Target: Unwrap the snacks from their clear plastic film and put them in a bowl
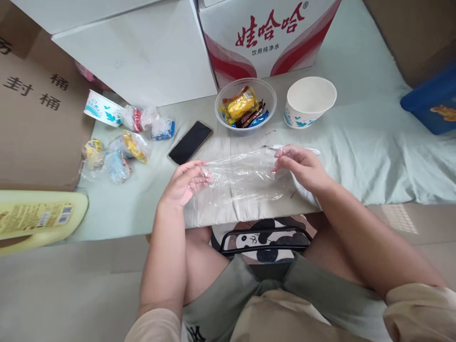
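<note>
Fingers (188, 167) of the left hand (181, 186) curl, partly closed, on one end of the clear plastic film (242, 178); the right hand's (302, 166) thumb and fingertips pinch its other end. The film spans between them, over the pale green cloth (131, 211).

bowl (271, 102) stands behind film (242, 178), between phone (190, 142) and cup (305, 114).

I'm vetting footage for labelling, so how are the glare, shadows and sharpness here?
Head view: white glints streak the clear plastic between the left hand and right hand, making its edges hard to trace; head view: soft light, faint shadows on the cloth; head view: large red lettering on the box looks legible.
</note>
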A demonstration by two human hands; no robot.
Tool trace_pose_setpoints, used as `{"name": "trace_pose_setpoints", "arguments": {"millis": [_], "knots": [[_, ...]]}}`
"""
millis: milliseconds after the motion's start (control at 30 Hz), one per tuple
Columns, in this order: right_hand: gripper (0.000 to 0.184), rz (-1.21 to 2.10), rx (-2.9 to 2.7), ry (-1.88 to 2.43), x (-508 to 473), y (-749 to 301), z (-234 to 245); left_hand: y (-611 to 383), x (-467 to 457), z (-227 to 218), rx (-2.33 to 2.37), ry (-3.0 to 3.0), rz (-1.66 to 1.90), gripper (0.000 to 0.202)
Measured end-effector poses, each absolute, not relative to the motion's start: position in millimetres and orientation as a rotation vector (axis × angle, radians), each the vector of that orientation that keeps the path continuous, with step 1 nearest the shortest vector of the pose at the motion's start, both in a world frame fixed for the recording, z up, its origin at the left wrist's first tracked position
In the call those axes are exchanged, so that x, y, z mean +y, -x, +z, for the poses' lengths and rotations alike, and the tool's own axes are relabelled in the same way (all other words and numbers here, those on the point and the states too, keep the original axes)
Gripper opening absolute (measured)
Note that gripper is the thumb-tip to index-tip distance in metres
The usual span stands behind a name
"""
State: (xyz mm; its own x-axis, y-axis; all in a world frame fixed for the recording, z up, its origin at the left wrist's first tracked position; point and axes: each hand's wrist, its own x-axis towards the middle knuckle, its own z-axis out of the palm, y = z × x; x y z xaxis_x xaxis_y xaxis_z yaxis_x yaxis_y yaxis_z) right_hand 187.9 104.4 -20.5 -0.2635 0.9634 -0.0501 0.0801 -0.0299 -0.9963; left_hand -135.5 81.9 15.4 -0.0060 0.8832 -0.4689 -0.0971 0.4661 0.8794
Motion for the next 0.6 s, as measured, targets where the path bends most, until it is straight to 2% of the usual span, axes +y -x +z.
{"name": "trace_pose_setpoints", "arguments": {"millis": [100,233,333,467,600], "knots": [[0.038,1.492,-1.148,1.242,107.4,-184.0,-21.4,134.3,83.4,13.2,1.305,-0.731,0.824,0.055],[0.04,1.528,-0.992,1.329,107.2,-183.2,-19.5,127.1,90.5,7.1,1.46,-0.661,1.01,0.035],[0.041,1.601,-1.086,1.316,104.4,-183.7,-16.4,124.1,95.4,4.7,1.523,-0.602,1.138,0.03],[0.024,1.571,-1.114,1.297,105.3,-182.4,-16.6,123.6,95.7,5.2,1.486,-0.646,1.08,0.031],[0.019,1.573,-1.042,1.367,107.3,-179.8,-15.9,119.6,93.2,4.5,1.516,-0.726,0.941,0.029]]}}
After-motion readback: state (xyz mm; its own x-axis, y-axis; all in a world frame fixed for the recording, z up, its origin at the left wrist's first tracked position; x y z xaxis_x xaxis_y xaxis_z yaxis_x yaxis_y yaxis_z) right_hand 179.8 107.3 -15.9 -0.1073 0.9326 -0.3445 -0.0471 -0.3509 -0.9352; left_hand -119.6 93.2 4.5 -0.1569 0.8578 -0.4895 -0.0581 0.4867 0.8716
